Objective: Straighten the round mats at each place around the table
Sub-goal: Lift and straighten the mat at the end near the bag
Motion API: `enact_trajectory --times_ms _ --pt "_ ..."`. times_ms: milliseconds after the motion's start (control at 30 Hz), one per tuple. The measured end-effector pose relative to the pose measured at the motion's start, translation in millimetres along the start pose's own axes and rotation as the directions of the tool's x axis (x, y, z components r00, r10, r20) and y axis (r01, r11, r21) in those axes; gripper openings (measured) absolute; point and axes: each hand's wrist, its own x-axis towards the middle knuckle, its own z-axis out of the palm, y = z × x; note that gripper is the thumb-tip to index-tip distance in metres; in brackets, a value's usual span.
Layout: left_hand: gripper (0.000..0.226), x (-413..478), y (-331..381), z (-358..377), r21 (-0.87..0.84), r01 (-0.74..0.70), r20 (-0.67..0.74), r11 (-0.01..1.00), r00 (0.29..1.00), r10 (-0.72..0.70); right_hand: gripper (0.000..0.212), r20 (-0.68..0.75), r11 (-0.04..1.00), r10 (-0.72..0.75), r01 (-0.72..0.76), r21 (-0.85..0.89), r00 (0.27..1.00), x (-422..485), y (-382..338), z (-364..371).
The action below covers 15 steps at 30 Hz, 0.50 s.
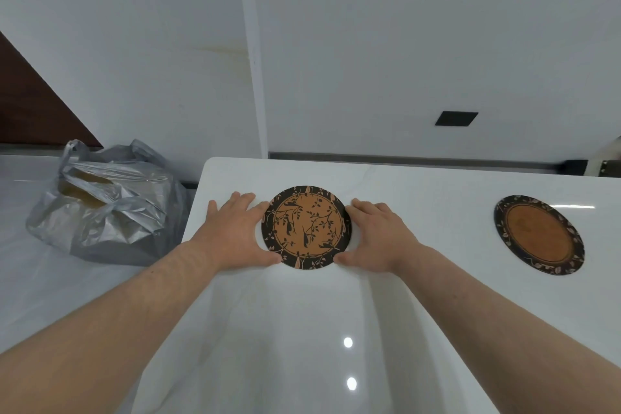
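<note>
A round mat with a black leafy border and an orange centre showing branches and birds lies flat near the far left end of the glossy white table. My left hand rests on the table against the mat's left edge, fingers and thumb curved around the rim. My right hand does the same on the right edge. Together both hands cup the mat between them. A second round mat, plain orange inside a dark border, lies further right on the table, untouched.
A grey plastic bag with something yellowish inside sits on the pale floor beyond the table's left edge. White wall panels stand behind the table, with a small black plate on the wall at the right.
</note>
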Motion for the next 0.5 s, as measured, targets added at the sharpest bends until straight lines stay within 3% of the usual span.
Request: enact_trajectory --times_ms 500 --pt "0.114 2.0 -0.2 0.7 -0.014 -0.007 -0.007 1.000 1.000 0.006 0.102 -0.008 1.000 -0.004 0.004 0.006 1.000 2.9 0.9 0.2"
